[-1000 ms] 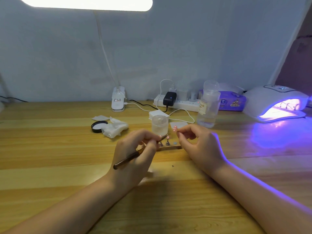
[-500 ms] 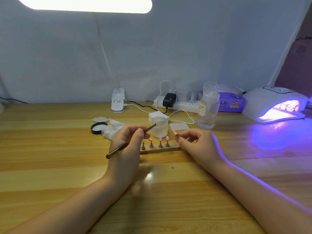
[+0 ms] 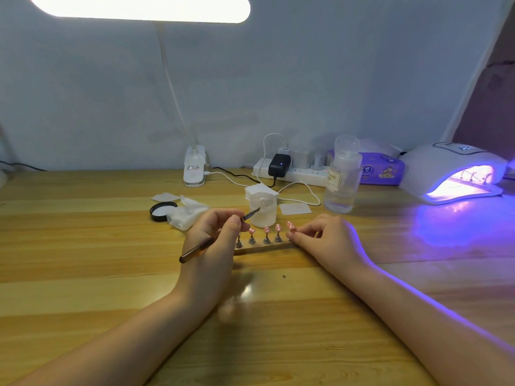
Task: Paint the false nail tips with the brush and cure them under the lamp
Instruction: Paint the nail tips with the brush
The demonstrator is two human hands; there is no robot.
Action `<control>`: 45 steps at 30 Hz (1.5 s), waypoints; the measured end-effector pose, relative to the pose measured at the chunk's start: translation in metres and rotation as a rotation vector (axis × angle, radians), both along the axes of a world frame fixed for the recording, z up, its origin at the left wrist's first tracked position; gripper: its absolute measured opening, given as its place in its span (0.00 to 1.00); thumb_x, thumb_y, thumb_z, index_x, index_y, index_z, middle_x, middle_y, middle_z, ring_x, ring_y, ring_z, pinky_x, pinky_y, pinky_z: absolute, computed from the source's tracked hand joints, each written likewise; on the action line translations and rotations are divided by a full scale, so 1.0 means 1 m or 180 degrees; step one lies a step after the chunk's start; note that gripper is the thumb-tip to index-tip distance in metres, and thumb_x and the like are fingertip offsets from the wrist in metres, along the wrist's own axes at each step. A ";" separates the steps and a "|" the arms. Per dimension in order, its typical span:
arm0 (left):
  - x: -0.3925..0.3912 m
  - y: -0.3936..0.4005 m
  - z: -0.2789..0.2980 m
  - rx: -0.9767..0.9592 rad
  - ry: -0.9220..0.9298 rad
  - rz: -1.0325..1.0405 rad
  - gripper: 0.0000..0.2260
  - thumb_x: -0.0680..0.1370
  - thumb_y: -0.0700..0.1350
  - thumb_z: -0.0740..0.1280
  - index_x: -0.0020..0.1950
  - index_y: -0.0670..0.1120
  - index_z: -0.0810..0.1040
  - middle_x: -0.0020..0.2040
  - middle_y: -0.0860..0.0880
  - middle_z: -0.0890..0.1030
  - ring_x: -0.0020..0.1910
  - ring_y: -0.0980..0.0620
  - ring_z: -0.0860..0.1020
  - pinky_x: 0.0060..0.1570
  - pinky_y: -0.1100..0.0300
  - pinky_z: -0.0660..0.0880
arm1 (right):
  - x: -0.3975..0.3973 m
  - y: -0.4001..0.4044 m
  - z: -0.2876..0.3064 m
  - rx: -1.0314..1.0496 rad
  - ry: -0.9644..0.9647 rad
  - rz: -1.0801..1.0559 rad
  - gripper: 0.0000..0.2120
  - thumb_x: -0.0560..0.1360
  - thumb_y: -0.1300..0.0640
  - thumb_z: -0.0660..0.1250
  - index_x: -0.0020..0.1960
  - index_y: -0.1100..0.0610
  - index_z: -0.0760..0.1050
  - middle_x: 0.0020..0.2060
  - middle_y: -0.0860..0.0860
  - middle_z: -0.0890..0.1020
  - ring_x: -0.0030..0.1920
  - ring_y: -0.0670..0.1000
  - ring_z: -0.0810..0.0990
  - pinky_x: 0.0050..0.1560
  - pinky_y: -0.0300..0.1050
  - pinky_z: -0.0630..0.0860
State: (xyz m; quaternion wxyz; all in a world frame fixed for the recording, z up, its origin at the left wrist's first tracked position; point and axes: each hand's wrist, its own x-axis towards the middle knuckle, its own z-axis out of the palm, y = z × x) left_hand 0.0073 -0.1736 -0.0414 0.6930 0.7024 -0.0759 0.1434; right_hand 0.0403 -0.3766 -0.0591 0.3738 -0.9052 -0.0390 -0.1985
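Observation:
My left hand [image 3: 211, 246] grips a dark brush [image 3: 195, 252], its tip raised toward a small clear jar [image 3: 263, 210]. A wooden strip [image 3: 264, 248] on the table carries several pink nail tips [image 3: 266, 229] on little metal stands. My right hand [image 3: 326, 240] pinches the rightmost pink tip [image 3: 291, 227] at the strip's right end. The white curing lamp [image 3: 451, 174] glows violet at the far right, with small stands visible inside it.
Behind the strip lie a black lid [image 3: 163, 210], crumpled wipes [image 3: 186, 214], a pad stack [image 3: 260, 190] and a clear pump bottle [image 3: 342, 176]. A power strip [image 3: 292, 171] with cables, a purple tissue pack [image 3: 381, 169] and a desk lamp clamp [image 3: 195, 169] line the wall.
My left hand lifted the brush off the nail tips and swung its tip up toward the jar. My right hand stayed at the strip's right end holding the pink tip.

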 end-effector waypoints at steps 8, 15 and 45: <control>0.000 0.000 -0.001 0.0038 -0.0034 -0.0048 0.06 0.80 0.42 0.64 0.50 0.48 0.80 0.44 0.50 0.85 0.48 0.56 0.82 0.44 0.62 0.73 | -0.005 -0.001 0.003 -0.0527 0.0023 0.0045 0.10 0.68 0.43 0.74 0.46 0.45 0.84 0.37 0.46 0.78 0.43 0.49 0.75 0.40 0.42 0.70; -0.001 0.000 0.000 0.0110 -0.0075 -0.0087 0.06 0.80 0.42 0.64 0.50 0.50 0.80 0.45 0.50 0.85 0.48 0.56 0.82 0.44 0.61 0.73 | -0.004 -0.001 0.003 -0.0836 0.0008 0.0137 0.13 0.71 0.42 0.71 0.51 0.48 0.84 0.40 0.47 0.80 0.47 0.50 0.74 0.46 0.44 0.72; 0.001 0.001 -0.004 0.0430 -0.0385 -0.0419 0.05 0.80 0.43 0.66 0.52 0.49 0.80 0.44 0.54 0.85 0.46 0.57 0.82 0.41 0.71 0.75 | -0.014 0.011 0.009 -0.1168 -0.0049 0.0031 0.12 0.77 0.46 0.64 0.51 0.49 0.83 0.42 0.47 0.85 0.42 0.50 0.80 0.41 0.45 0.78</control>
